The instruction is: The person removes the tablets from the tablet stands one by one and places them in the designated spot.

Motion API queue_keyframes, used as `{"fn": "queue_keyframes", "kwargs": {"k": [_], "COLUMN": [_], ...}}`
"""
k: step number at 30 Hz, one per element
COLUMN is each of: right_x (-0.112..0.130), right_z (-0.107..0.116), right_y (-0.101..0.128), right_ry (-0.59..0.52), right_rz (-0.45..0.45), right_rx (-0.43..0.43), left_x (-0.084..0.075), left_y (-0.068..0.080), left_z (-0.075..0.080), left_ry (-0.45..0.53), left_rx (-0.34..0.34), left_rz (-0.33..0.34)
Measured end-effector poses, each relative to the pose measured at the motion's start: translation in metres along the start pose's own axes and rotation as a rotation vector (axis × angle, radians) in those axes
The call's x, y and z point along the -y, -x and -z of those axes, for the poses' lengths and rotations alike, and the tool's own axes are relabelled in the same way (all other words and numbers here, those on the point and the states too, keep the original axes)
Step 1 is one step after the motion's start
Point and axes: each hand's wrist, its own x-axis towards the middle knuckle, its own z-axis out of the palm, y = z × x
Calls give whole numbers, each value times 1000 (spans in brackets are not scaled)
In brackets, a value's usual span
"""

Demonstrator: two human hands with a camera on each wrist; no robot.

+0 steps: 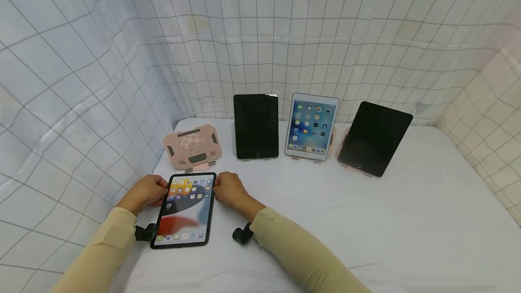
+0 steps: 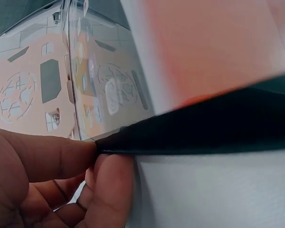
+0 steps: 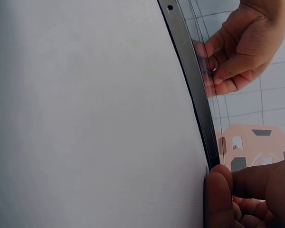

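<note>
A lit tablet [image 1: 185, 209] with a black frame is seen flat on the white table [image 1: 366, 220], at the near left part of it, with its short top edge toward the back. It is held at its 2 upper corners. The left hand [image 1: 144, 192] is placed at the upper left corner; in the left wrist view, the thumb is laid over the edge of the tablet [image 2: 199, 128] and a finger [image 2: 109, 185] is curled under it, so the corner is pinched. The right hand [image 1: 229, 189] is placed at the upper right corner. In the right wrist view, its fingers [image 3: 221, 197] are curled and pressed against the thin side of the tablet [image 3: 190, 80], and the other hand [image 3: 242, 45] is seen across the glass. It seems that this edge is lifted a little from the table, but this cannot be told surely from so close a view.

Just behind the tablet, an empty pink stand [image 1: 192, 146] is set upright. To the right of it, 3 more tablets are leaned on stands in a row: a dark one [image 1: 256, 125], a white one with a lit screen [image 1: 311, 125], and another dark one [image 1: 374, 138], tilted to the side. A white grid cloth [image 1: 81, 80] is hung around the table.
</note>
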Motion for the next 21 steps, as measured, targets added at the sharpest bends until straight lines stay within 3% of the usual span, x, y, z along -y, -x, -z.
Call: {"fn": "queue_keyframes", "kwargs": {"k": [6,11,16,21], "right_x": [1,-1,-6,-18], "right_z": [5,10,27,60], "right_y": [3,3,2,0], "right_ry": [-56,-66,-86,-158], "right_rz": [-16,-9,60,83], "right_rx": [45,71,17,-44], "left_x": [3,5,-8,-36], "left_y": [0,-2,-2,-3], "left_z": [1,1,-1,-9], "left_ry": [44,-35,-101,-43], "left_rx": [-16,-141,-240,-234], "left_rz": [-18,-76,-204,-394]}}
